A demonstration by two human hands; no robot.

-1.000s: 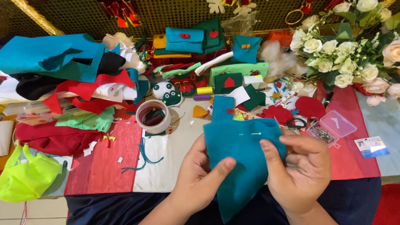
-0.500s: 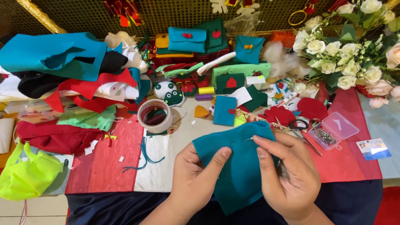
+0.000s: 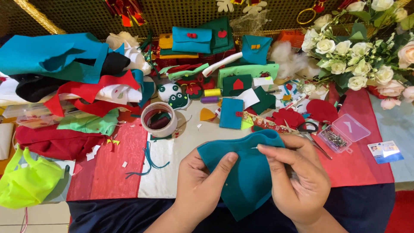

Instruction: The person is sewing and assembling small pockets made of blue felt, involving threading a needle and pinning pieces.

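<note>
Holding teal felt piece over near edge of bench, in front of body. Left hand pinching felt's left edge, thumb on top. Right hand gripping right side, fingertips clamped on thin needle at upper edge. Hands apart, felt spanning between. Scissors and clear pin box just right of hands. Tape roll up left, well clear.

Both hands pinch teal felt piece; right hand fingers hold needle; left hand thumb on felt.
</note>
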